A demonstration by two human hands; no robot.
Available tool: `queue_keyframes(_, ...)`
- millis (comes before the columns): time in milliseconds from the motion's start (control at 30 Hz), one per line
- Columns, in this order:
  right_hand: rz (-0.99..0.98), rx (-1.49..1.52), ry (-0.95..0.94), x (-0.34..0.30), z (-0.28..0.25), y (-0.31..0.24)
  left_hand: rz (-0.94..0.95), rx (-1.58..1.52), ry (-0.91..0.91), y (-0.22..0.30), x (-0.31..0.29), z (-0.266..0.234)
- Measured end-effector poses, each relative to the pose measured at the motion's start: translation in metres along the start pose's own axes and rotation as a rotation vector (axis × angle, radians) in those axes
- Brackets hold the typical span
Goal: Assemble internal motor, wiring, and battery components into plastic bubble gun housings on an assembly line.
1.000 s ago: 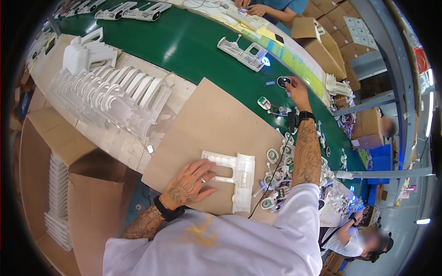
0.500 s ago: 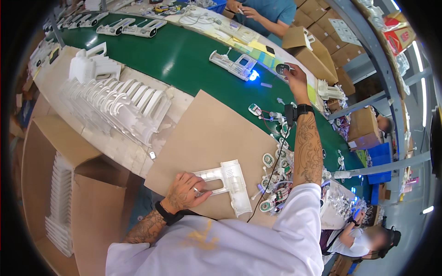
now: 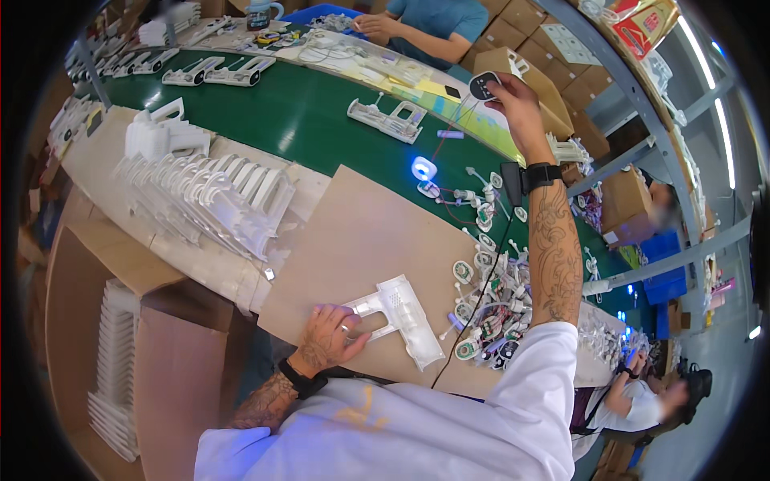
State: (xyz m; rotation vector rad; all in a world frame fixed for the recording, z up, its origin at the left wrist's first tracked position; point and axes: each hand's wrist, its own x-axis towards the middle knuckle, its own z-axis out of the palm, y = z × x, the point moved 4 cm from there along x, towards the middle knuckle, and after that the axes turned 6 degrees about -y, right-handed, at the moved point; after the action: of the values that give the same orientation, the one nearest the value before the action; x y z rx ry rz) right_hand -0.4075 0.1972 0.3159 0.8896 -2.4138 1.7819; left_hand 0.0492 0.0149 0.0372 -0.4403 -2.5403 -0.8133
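Observation:
My left hand (image 3: pixel 327 337) grips the handle end of a white plastic gun-shaped housing half (image 3: pixel 407 321), which lies on a brown cardboard sheet (image 3: pixel 361 232). My right arm reaches out across the green conveyor belt. In the fingers of my right hand (image 3: pixel 513 100) is a small rounded black-faced control panel (image 3: pixel 484 85) with thin wires hanging from it. Below it, over the belt, a small white module (image 3: pixel 423 168) glows bright blue. A pale tube-like piece (image 3: pixel 451 135) hangs or lies beside the wires; I cannot tell which.
Several wired parts (image 3: pixel 493 305) are heaped right of the cardboard. White housings (image 3: pixel 216 192) stand stacked at left, above an open carton (image 3: pixel 176 345) of more shells. Another assembled housing (image 3: pixel 385 120) lies on the belt (image 3: pixel 297 128). Co-workers sit across (image 3: pixel 433 32) and at lower right.
My right hand has risen with the control panel, moving away from me. The blue-lit module has come away from beside the housing on the belt, toward me. My left hand stays on the housing half.

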Motion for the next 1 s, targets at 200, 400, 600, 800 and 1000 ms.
queue_keyframes(200,0.013,-0.024,-0.058,-0.012,0.009,-0.006,0.011,-0.028,0.011,0.0,0.0,-0.006)
queue_keyframes(400,-0.045,-0.004,0.018,-0.028,-0.018,-0.014,0.028,-0.076,0.012,-0.001,0.006,-0.007)
queue_keyframes(600,-0.13,-0.045,0.067,-0.086,-0.062,-0.039,-0.034,-0.098,0.033,-0.019,-0.007,0.01)
queue_keyframes(800,-0.069,0.183,0.415,-0.274,-0.193,-0.109,0.005,-0.065,-0.052,-0.017,0.004,0.017)
queue_keyframes(1000,0.202,-0.135,0.601,-0.452,-0.371,-0.114,0.012,-0.054,-0.08,-0.021,-0.002,0.021)
